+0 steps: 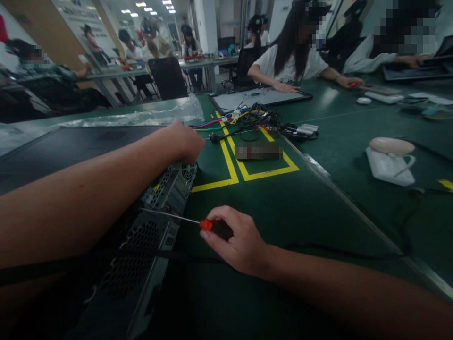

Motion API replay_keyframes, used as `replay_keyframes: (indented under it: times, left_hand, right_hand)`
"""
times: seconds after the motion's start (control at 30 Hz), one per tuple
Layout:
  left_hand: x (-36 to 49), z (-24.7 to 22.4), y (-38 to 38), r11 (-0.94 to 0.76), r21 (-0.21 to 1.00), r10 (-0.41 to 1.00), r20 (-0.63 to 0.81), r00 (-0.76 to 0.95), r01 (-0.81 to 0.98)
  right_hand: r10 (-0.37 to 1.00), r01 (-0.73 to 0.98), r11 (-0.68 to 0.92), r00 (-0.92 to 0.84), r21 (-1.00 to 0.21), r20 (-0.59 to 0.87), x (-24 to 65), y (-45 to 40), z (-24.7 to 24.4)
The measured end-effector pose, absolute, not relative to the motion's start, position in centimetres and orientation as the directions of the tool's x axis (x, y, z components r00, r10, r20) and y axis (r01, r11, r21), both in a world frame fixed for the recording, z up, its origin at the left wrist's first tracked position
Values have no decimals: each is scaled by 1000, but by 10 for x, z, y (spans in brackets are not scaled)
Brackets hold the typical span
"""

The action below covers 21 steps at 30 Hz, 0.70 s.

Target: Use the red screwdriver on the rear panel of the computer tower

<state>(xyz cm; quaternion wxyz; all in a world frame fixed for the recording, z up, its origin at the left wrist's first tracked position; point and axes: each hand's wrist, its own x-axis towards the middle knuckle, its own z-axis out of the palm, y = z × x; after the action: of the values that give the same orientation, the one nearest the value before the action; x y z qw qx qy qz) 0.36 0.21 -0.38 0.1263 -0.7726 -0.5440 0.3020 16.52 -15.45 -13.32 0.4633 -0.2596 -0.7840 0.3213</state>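
Applying a screwdriver [205, 225] to the rear of a computer case [145, 236]: most likely working a fastener, with loosening or tightening impossible to tell apart from this view. Located to the right of the case, above the green table [304, 212], and reaching the rear panel by its shaft only, between the perforated grid and the slotted section. Pointing leftward, slightly upward in view, from red-and-dark handle at lower right to tip at the panel; lying by its long axis nearly level across the view and running into the rear face rather than along it. Cannot tell about engagement of the tip with a screw head, for want of detail

Held in the right hand [240, 241], with thumb and fingers wrapped narrowly about the handle, close to the red collar. Stretched across the case, beyond the shaft: the left hand [187, 144], at the far rear corner, above the round fan grille [189, 171], perhaps as a brace; cannot tell about the spread of its fingers, hidden behind the wrist. Calling next, by judgement, for a check of the tip's seating, then inward pressure in line with the shaft and a turn of the wrist, against a steadied case
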Motion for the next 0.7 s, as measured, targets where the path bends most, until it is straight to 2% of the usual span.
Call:
replay_keyframes:
  times: [0.2, 0.7]
  left_hand:
    - [4, -3, 1, -382, -560, 917, -329, 226, 735]
    - [5, -4, 3, -367, -545, 920, -335, 206, 754]
  right_hand:
    - [716, 104, 642, -436, -759, 545, 165, -155, -132]
    - [706, 106, 657, -434, -747, 559, 166, -154, -131]
